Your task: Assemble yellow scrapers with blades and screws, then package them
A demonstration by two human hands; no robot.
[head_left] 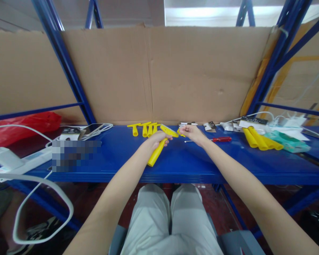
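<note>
My left hand [158, 139] is closed around a yellow T-shaped scraper [156, 155]. Its handle points down toward the table's front edge, and a pale strip runs along its head. Just right of that head, my right hand [192, 134] pinches a small yellow piece [180, 133], whose exact shape I cannot make out. Whether the piece touches the head is unclear. Beneath my right wrist lies a screwdriver with a red handle [223, 139], its shaft pointing left. Several more yellow T-shaped scrapers [135, 131] lie in a row behind my left hand.
Yellow tube-like handles [262, 140] lie at right beside a green plastic packet [288, 141]. Small boxes [209, 126] stand along the cardboard back panel [175, 78]. A white power strip [29, 161], cables and a red bag [29, 125] occupy the left of the blue table [117, 159].
</note>
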